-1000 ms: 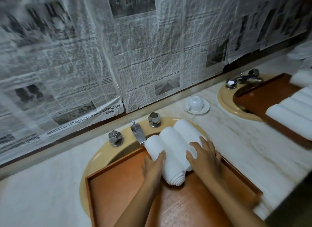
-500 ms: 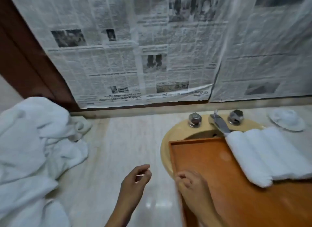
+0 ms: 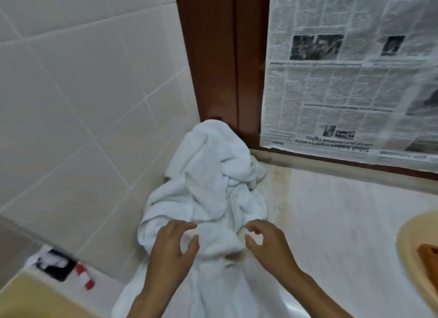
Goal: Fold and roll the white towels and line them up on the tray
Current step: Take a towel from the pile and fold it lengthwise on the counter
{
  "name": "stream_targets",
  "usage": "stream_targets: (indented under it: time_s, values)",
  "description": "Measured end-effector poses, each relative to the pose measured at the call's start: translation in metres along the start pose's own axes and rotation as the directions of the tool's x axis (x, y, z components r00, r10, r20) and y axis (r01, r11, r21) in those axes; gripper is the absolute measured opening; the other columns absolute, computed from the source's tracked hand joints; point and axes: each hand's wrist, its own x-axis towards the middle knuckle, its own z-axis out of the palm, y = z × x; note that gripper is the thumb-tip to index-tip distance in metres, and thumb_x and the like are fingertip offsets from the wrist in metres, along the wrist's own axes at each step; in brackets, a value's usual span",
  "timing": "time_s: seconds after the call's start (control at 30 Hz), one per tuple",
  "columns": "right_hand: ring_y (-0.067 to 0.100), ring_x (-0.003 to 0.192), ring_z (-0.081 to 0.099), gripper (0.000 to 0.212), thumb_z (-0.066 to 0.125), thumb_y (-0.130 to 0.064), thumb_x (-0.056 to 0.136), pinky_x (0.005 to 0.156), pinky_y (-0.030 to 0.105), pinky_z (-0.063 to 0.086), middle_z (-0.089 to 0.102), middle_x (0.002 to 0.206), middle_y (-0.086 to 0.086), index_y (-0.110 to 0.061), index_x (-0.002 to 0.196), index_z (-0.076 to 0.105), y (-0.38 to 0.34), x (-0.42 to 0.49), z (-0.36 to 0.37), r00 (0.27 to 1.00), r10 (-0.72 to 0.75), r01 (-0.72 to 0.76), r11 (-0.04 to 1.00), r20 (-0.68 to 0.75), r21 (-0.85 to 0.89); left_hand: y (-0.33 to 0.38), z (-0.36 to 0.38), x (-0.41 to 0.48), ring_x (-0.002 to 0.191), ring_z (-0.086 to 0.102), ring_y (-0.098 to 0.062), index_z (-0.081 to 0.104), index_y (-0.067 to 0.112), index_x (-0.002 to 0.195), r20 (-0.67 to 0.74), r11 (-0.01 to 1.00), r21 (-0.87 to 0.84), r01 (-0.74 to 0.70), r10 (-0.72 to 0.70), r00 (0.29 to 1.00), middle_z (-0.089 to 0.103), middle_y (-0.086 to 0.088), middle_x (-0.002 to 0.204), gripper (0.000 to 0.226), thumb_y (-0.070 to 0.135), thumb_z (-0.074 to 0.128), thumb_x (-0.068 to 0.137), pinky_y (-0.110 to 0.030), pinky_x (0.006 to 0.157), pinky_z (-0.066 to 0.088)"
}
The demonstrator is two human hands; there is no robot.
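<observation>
A heap of crumpled white towels (image 3: 208,189) lies in the counter's left corner against the tiled wall. My left hand (image 3: 173,246) hovers over the heap's near part with fingers spread and loosely bent, holding nothing. My right hand (image 3: 265,239) is beside it over the towels' right edge, fingers curved and apart, also holding nothing. Only a corner of the brown wooden tray (image 3: 429,258) shows at the far right, over the yellow sink (image 3: 412,242). The rolled towels are out of view.
Marble counter (image 3: 331,223) stretches right of the heap. A dark wooden frame (image 3: 222,57) and newspaper-covered mirror (image 3: 350,69) stand behind. Lower left, below the counter, are a black-and-white item (image 3: 55,264) and a red-and-white tube (image 3: 85,276).
The view has swung left from the tray with three rolled towels to the towel heap. Both hands left the rolls and now hover over the loose towels.
</observation>
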Motion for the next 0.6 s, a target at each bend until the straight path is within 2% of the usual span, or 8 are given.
stream_targets:
  time_s: [0.07, 0.17, 0.27, 0.37, 0.43, 0.47, 0.53, 0.6]
  values:
    - [0.006, 0.096, 0.053, 0.025, 0.071, -0.024, 0.083, 0.082, 0.013, 0.038, 0.059, 0.102, -0.014, -0.021, 0.107, 0.067, -0.018, 0.017, 0.027, 1.0, -0.018, 0.018, 1.0, 0.023, -0.004, -0.016, -0.015, 0.013, 0.099, 0.055, -0.013, 0.07, 0.026, 0.102, -0.043, 0.996, 0.059, -0.073, 0.076, 0.996, 0.06, 0.011, 0.106, 0.035, 0.045, 0.05, 0.08, -0.025, 0.085, 0.041]
    - [0.007, 0.103, 0.052, 0.046, 0.063, -0.046, 0.076, 0.088, 0.016, 0.04, 0.056, 0.109, -0.013, -0.02, 0.114, 0.063, -0.042, 0.036, 0.055, 0.999, 0.004, -0.006, 0.999, 0.048, 0.04, -0.029, -0.025, 0.033, 0.101, 0.05, -0.014, 0.07, 0.021, 0.106, -0.108, 0.98, 0.127, -0.152, 0.166, 0.98, 0.056, 0.007, 0.114, 0.038, 0.039, 0.051, 0.079, -0.033, 0.082, 0.05]
    - [0.012, 0.103, 0.056, 0.034, 0.071, -0.021, 0.082, 0.09, 0.023, 0.045, 0.059, 0.109, -0.009, -0.019, 0.114, 0.062, -0.061, 0.057, 0.075, 0.999, 0.015, -0.01, 0.993, -0.043, 0.114, -0.035, -0.028, 0.051, 0.109, 0.049, -0.02, 0.065, 0.018, 0.116, -0.163, 0.961, 0.187, -0.202, 0.233, 0.959, 0.053, 0.0, 0.127, 0.044, 0.038, 0.053, 0.078, -0.036, 0.085, 0.049]
    - [0.01, 0.11, 0.052, 0.036, 0.067, -0.011, 0.085, 0.092, 0.02, 0.042, 0.055, 0.111, -0.014, -0.02, 0.119, 0.059, -0.075, 0.078, 0.083, 0.993, -0.016, 0.028, 0.994, -0.113, 0.103, -0.04, -0.023, 0.068, 0.119, 0.051, -0.026, 0.051, 0.015, 0.133, -0.094, 0.923, 0.318, -0.218, 0.259, 0.961, 0.054, -0.008, 0.137, 0.068, 0.028, 0.077, 0.071, -0.042, 0.085, 0.051]
    - [0.01, 0.112, 0.051, 0.038, 0.066, -0.013, 0.087, 0.09, 0.017, 0.039, 0.053, 0.114, -0.014, -0.021, 0.123, 0.058, -0.08, 0.09, 0.084, 0.996, -0.006, 0.015, 0.995, -0.094, 0.094, -0.045, -0.015, 0.078, 0.112, 0.061, -0.033, 0.051, 0.007, 0.134, -0.031, 0.903, 0.399, -0.16, 0.187, 0.982, 0.06, -0.014, 0.13, 0.087, 0.021, 0.09, 0.058, -0.046, 0.08, 0.054]
    - [0.01, 0.112, 0.051, 0.039, 0.066, -0.013, 0.087, 0.091, 0.017, 0.039, 0.054, 0.117, -0.013, -0.021, 0.124, 0.057, -0.082, 0.094, 0.084, 0.996, 0.009, -0.001, 0.995, -0.084, 0.097, -0.049, -0.012, 0.082, 0.104, 0.066, -0.034, 0.054, 0.003, 0.131, -0.027, 0.897, 0.425, -0.124, 0.15, 0.988, 0.065, -0.015, 0.121, 0.088, 0.021, 0.092, 0.054, -0.046, 0.077, 0.056]
    - [0.011, 0.113, 0.052, 0.042, 0.066, -0.014, 0.087, 0.093, 0.019, 0.041, 0.057, 0.122, -0.009, -0.023, 0.126, 0.056, -0.082, 0.097, 0.081, 0.997, 0.032, -0.025, 0.994, -0.066, 0.106, -0.052, -0.01, 0.088, 0.082, 0.069, -0.034, 0.062, 0.0, 0.121, -0.05, 0.869, 0.486, -0.096, 0.137, 0.989, 0.07, -0.013, 0.096, 0.075, 0.018, 0.09, 0.053, -0.044, 0.066, 0.056]
    - [0.01, 0.116, 0.051, 0.047, 0.068, -0.016, 0.086, 0.095, 0.021, 0.043, 0.056, 0.125, -0.011, -0.025, 0.13, 0.053, -0.082, 0.095, 0.076, 0.999, 0.031, -0.028, 0.993, -0.028, 0.114, -0.052, -0.012, 0.089, 0.066, 0.065, -0.033, 0.07, 0.005, 0.102, -0.075, 0.853, 0.51, -0.112, 0.173, 0.982, 0.066, -0.008, 0.077, 0.044, 0.013, 0.083, 0.061, -0.039, 0.056, 0.052]
